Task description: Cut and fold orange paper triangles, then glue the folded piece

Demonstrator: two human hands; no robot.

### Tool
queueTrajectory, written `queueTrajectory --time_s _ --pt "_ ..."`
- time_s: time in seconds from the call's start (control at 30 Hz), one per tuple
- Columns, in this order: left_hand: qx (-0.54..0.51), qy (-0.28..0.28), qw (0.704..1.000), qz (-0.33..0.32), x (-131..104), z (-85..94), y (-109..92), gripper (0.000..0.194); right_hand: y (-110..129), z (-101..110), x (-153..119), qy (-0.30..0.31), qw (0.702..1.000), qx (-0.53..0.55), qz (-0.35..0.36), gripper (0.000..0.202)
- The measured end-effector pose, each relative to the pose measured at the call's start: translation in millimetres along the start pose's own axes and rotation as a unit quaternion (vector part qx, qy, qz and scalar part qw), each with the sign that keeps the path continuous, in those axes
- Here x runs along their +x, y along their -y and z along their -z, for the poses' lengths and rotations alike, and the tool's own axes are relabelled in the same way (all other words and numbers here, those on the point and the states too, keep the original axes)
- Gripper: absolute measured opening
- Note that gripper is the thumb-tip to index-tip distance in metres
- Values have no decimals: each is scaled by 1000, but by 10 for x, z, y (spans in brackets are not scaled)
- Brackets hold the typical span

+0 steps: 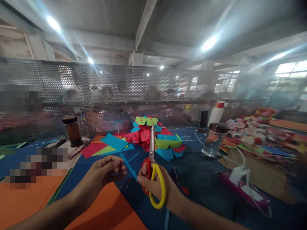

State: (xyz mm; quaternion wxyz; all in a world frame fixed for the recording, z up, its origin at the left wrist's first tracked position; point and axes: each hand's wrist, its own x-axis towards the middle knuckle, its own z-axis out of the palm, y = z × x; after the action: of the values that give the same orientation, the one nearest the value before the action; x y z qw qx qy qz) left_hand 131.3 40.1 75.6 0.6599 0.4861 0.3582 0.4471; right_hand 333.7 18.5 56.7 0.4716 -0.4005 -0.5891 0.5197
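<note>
My right hand (155, 182) holds a pair of scissors (151, 145) with one red and one yellow handle loop, blades pointing away from me. Between its thumb and fingers it also pinches a narrow blue paper strip (129, 167). My left hand (109, 169) is beside the strip's far end, fingers loosely bent and nothing visible in them. Orange sheets (107, 207) lie below it. Beyond my hands is a pile of red, blue and green paper pieces with dots (144, 135). Blue, green and red sheets (115, 141) lie left of that pile.
A dark-lidded brown jar (72, 131) stands at left, a clear jar (214, 140) at right. Also on the right are a purple power strip (244, 190) with white cables, cardboard (261, 175) and a white bottle (216, 113). A perforated metal screen (115, 95) borders the table's back.
</note>
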Motion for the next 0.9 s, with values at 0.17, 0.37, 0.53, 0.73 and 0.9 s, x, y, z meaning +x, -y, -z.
queueTrajectory --time_s 0.17,0.37,0.53,0.73,0.9 --pt "8 -2 1000 29 -142 -38 124 30 -49 -32 -28 1 999 -34 8 25" --pt "-24 8 999 20 -224 -80 280 28 -153 -83 -92 33 999 -39 13 23" --pt "-26 20 999 26 -221 -50 369 27 -200 -55 -90 62 996 -59 18 26" --pt "23 83 994 62 -298 -86 436 29 -174 -23 -49 59 998 -28 25 35" --pt "88 123 985 83 -321 -139 511 36 -152 -91 -67 50 998 24 2 43"
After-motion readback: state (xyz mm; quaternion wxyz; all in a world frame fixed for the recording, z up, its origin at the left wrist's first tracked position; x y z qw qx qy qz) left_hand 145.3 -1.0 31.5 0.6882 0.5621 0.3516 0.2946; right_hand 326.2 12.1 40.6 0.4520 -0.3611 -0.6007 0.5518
